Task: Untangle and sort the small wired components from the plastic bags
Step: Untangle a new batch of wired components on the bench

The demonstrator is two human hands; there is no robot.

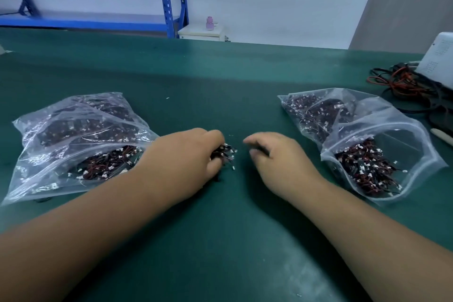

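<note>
My left fingers [215,136] are curled tight round a clump of wired parts [225,152], whose white plugs stick out past the knuckles. Just right of them, not touching, my right fingers [256,143] are loosely curled and blurred; I cannot tell whether they pinch anything. Both rest on the green table [220,81]. Left of the left hand [186,154] lies a clear bag [73,135] of the same parts; right of the right hand [277,162] lies an open bag [367,144], with loose cables [404,83] beyond it
</note>
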